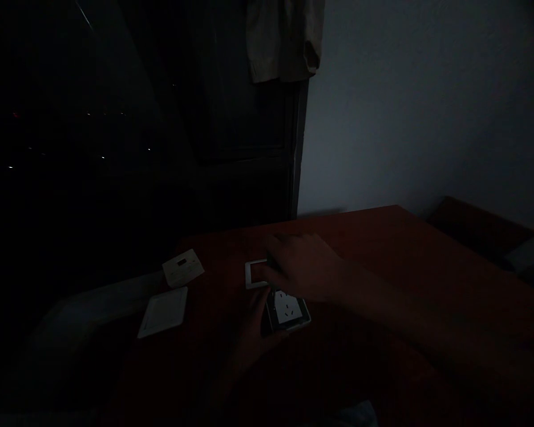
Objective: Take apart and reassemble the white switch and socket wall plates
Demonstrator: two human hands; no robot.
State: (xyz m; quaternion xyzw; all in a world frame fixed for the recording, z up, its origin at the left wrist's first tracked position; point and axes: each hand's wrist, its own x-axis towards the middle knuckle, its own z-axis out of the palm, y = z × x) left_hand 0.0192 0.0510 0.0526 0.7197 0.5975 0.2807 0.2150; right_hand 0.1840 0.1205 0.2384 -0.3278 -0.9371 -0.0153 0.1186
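Note:
A wall socket with a white face and dark surround lies on the red-brown table below my right hand. My left hand is closed around its left side, thumb along the near edge and fingers by the far left corner. Over the socket's far end is my right hand, its fingers bent together and pointing down-left. Something dark seems to be between them, but the dim light hides what it is. Just beyond, a white rectangular frame lies partly covered by the right hand's fingers.
On the table's left side lie a pale card-like piece with a small dark opening and a white square plate. The red-brown table reaches a pale wall. Cloth hangs by a dark window.

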